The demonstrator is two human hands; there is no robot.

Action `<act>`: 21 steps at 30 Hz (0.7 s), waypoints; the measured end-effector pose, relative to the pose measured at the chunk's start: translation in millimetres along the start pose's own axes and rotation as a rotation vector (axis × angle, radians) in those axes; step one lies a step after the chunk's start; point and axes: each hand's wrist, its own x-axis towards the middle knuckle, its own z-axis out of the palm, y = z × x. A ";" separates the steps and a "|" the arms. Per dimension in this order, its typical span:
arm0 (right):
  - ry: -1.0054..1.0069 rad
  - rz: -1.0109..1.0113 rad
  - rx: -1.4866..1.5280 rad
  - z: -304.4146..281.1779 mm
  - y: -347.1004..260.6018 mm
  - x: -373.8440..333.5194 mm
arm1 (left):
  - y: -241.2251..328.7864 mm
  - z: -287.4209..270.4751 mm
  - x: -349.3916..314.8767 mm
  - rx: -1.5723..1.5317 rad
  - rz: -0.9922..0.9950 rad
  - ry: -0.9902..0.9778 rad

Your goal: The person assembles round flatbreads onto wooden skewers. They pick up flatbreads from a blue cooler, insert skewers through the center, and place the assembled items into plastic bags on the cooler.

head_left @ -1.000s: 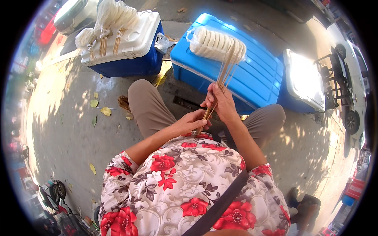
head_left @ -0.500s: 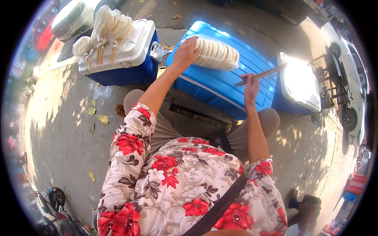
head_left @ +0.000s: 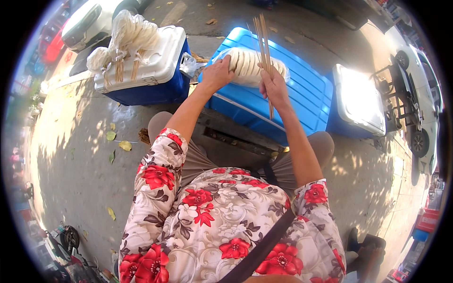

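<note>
Clear plastic covered the row of pale rounds (head_left: 245,66), which lay on the blue box (head_left: 304,94) between twelve and one o'clock. My right hand (head_left: 274,88) was clamped around a bundle of thin brown sticks (head_left: 264,47); my left hand (head_left: 217,74), fingers bent, met the row's nine-o'clock end, though whether it gripped I could not tell. A white-lidded cooler (head_left: 167,52) stood toward ten o'clock.

No lettering or numbers can be read.
</note>
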 end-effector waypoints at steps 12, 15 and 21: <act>0.071 -0.006 -0.094 33.1 49.0 50.1 | -10.4 3.9 1.7 -0.385 -0.155 0.341; 0.082 0.029 0.011 33.2 47.2 45.7 | -17.1 -1.2 -3.4 -1.055 -0.178 0.419; -0.002 0.098 0.240 22.3 8.6 -25.8 | -12.7 -31.6 -30.8 -1.849 -0.548 0.384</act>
